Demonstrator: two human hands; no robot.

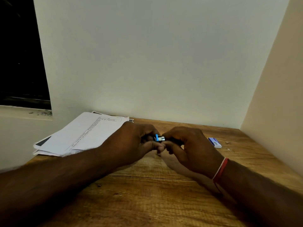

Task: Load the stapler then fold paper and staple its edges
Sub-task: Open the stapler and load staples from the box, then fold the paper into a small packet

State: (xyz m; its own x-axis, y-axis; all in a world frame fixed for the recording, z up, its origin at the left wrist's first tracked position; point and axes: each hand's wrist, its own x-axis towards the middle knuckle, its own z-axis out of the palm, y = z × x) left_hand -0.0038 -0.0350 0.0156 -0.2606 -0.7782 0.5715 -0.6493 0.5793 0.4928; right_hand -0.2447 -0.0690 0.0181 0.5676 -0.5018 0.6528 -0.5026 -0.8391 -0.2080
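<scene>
A small stapler [159,138] with a blue part and a shiny metal end is held between both hands just above the wooden table [147,194]. My left hand [131,140] grips its left side. My right hand [191,148] pinches its right, metal end with the fingertips. Most of the stapler is hidden by the fingers. A stack of white printed paper [82,135] lies on the table at the left, partly under my left forearm. A small blue and white staple box [215,142] lies to the right of my right hand.
The table sits in a corner, with a pale wall behind and a cream wall [278,104] on the right. A dark window [21,54] with a ledge is at the far left. A red thread band [220,169] circles my right wrist.
</scene>
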